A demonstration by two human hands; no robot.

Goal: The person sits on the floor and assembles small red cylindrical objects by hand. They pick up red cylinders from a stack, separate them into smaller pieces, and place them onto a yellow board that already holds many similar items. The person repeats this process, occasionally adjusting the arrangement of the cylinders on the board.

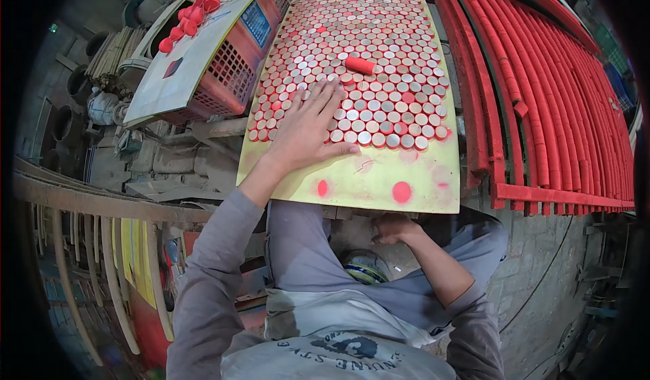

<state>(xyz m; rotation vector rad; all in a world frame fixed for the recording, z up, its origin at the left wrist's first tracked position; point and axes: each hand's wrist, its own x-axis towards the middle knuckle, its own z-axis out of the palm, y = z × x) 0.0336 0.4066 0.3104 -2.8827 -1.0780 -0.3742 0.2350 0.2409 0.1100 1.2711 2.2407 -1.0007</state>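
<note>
A yellow board [305, 189] in front of me carries a dense field of short round pieces [379, 113] with red sides and pale tops, packed in rows. My left hand [308, 128] lies flat over the near left part of these pieces, fingers stretched forward and thumb out to the right. A red cylinder [360, 65] rests on its side on top of the pieces, just beyond the fingertips. My right hand [396, 230] hangs in shadow below the board's near edge, above an open tin [365, 266] between my legs. Its fingers are too dark to read.
Long red rods [542, 102] lie side by side on a red rack [562, 196] at the right. A pink plastic basket [233, 75] stands at the left under a pale panel [162, 85] bearing red caps [193, 18]. A wooden rail [101, 200] runs at the near left.
</note>
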